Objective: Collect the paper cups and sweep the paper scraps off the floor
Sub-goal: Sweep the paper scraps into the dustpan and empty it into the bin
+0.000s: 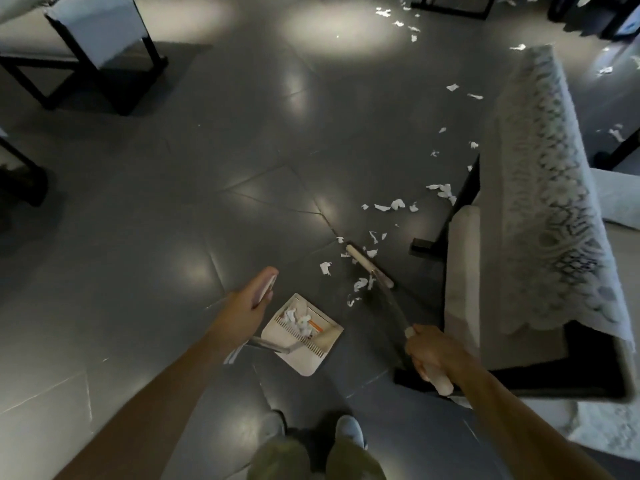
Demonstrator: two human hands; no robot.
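Two tools are held in the head view. At lower centre-left, the left hand (247, 304) has its fingers curled round the pinkish top of a long handle that runs down to the dustpan (304, 362). The white dustpan sits on the dark tiled floor (173, 202) just right of that hand, with a small heap of torn white paper lying in it near its comb-like ridge. At lower right, the right hand (433, 355) wraps its fingers tightly round the pale grip of the broom (392, 303), and the end of the grip sticks out below the fist. The dark broom stick slants up and left to the broom head (367, 267), which rests on the floor above and right of the dustpan, apart from it. Scraps (394, 204) lie around the broom head and between it and the dustpan. More trail upward along the left edge of the armchair (464, 289) to the upper right corner of the frame. A lace cover (547, 188) drapes over the armchair's back at right. Dark-framed chairs (97, 46) stand at upper left, well apart from the scraps. The person's shoes (349, 432) show at bottom centre, below the dustpan.
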